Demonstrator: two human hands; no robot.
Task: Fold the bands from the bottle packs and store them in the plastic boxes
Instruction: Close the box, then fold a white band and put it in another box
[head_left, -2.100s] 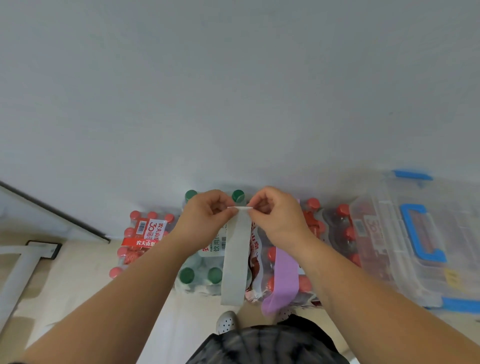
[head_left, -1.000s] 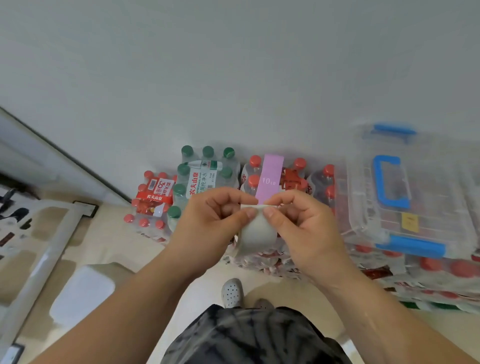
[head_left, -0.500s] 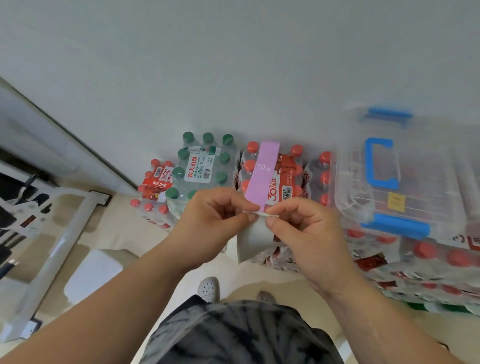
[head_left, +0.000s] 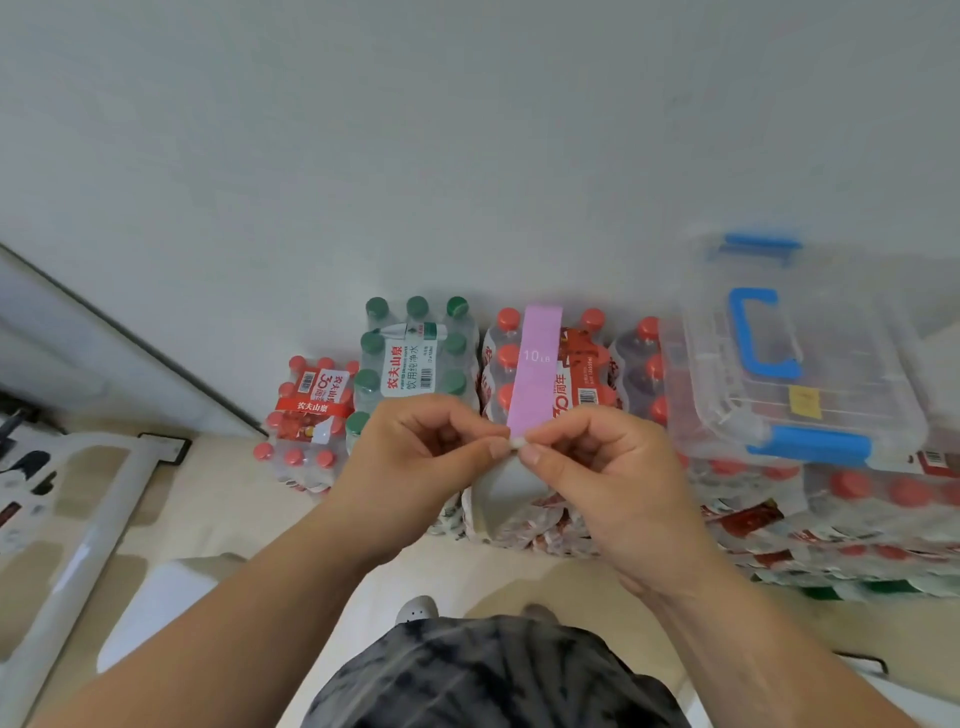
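Wall-side bottle packs, pinched grey band

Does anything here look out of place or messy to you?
One thing: a flat lilac band printed "10 LB" lies draped over the red-capped bottle pack, not yet stored. The clear plastic box with blue handle and latches sits closed. Nothing is spilled.

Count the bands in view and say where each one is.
2. A grey band is pinched between the left hand and right hand; a purple band lies on the red-capped bottle pack. Others may be hidden.
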